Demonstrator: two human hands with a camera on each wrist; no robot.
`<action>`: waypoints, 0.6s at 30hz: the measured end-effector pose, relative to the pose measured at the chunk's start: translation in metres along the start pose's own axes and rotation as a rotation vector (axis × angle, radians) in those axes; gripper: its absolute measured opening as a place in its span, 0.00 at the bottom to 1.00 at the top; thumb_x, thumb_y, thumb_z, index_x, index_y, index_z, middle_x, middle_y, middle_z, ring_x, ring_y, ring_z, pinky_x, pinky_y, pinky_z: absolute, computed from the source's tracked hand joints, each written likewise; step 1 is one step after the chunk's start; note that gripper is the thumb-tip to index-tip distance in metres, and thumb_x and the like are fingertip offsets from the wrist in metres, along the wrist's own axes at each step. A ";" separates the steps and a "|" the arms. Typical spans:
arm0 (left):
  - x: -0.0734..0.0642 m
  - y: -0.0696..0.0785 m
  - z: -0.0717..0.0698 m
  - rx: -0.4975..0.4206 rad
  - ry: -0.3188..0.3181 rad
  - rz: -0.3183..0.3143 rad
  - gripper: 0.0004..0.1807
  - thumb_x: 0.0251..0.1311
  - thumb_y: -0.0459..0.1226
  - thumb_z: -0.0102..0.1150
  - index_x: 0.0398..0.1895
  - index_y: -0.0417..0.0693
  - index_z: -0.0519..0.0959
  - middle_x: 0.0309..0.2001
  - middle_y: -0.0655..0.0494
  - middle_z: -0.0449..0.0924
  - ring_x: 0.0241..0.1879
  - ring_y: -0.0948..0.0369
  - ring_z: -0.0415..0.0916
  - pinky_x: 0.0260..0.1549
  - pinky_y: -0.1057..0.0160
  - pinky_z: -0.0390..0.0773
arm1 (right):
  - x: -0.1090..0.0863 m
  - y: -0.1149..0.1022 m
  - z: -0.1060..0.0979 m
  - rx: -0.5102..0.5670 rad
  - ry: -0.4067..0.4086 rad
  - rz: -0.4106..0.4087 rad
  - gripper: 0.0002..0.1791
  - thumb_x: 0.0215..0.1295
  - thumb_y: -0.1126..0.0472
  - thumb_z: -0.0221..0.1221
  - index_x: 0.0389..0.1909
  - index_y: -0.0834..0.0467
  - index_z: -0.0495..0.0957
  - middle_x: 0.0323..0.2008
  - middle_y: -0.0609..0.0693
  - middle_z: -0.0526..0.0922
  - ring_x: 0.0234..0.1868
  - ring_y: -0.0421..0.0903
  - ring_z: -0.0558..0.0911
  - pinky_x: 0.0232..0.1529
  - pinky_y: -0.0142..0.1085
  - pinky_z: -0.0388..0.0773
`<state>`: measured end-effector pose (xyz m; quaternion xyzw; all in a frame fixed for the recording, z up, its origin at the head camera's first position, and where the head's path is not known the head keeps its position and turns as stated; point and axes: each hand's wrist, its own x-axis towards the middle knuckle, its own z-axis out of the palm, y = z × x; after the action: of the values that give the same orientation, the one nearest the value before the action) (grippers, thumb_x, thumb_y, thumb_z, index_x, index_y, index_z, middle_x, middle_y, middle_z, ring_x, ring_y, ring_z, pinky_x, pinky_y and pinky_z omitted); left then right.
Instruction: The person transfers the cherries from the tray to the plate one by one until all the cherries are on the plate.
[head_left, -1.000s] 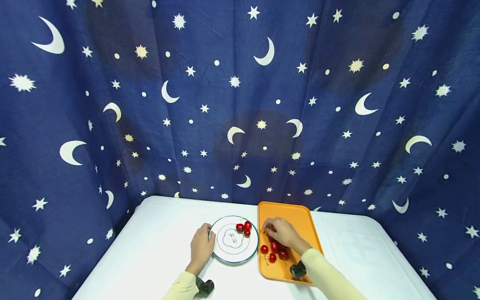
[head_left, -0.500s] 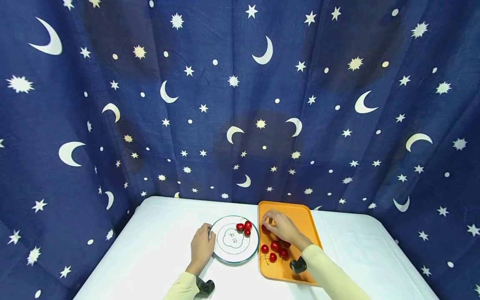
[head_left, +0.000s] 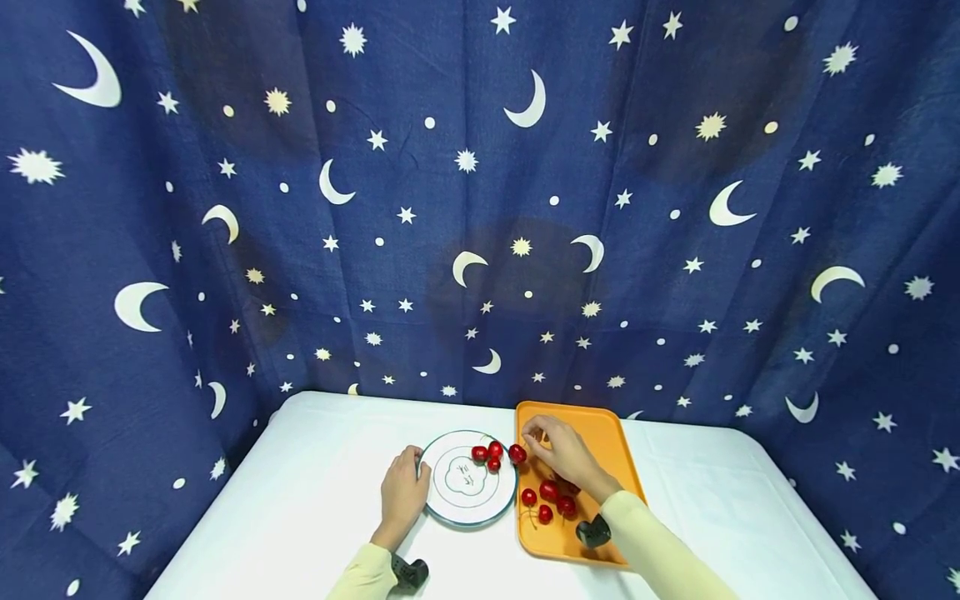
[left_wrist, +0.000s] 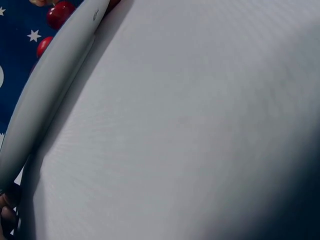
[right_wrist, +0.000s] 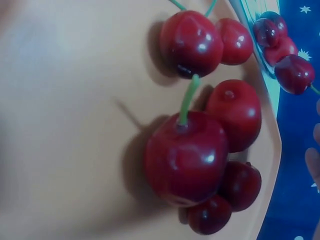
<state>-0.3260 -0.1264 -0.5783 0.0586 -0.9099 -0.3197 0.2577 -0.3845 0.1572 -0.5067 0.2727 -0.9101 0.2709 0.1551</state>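
In the head view, my left hand [head_left: 402, 498] holds the left edge of a white plate [head_left: 450, 510] with a dark rim. Several red cherries lie at the plate's upper right, among them one cherry [head_left: 479, 453]. My right hand [head_left: 562, 450] is above the orange tray [head_left: 600, 425] and pinches a cherry [head_left: 517, 453] by its stem. That cherry hangs by the plate's right rim; in the right wrist view the held cherry [right_wrist: 294, 74] shows its green stem pointing toward the fingers [right_wrist: 313, 162]. The left wrist view shows the plate's side [left_wrist: 50, 85] and dim fingertips [left_wrist: 9, 215].
More cherries [head_left: 549, 491] lie on the tray's near half, partly under the right forearm. The plate and tray stand side by side on a white-covered table [head_left: 315, 475]. A blue curtain [head_left: 420, 208] with moons and stars hangs behind. Each wrist wears a black device [head_left: 593, 531].
My right hand has lifted a cherry off the tray and brought it left to the plate's rim. The left hand and the plate have stayed put.
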 end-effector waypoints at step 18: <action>0.002 -0.002 0.001 0.020 -0.017 -0.020 0.10 0.65 0.34 0.58 0.47 0.41 0.80 0.40 0.48 0.86 0.41 0.53 0.82 0.44 0.51 0.83 | -0.003 -0.003 0.013 0.055 -0.063 -0.031 0.04 0.67 0.62 0.66 0.38 0.49 0.82 0.33 0.39 0.83 0.36 0.35 0.80 0.40 0.29 0.82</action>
<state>-0.3282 -0.1275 -0.5796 0.0675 -0.9146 -0.3133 0.2464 -0.3817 0.1491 -0.5172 0.2993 -0.9024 0.2846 0.1227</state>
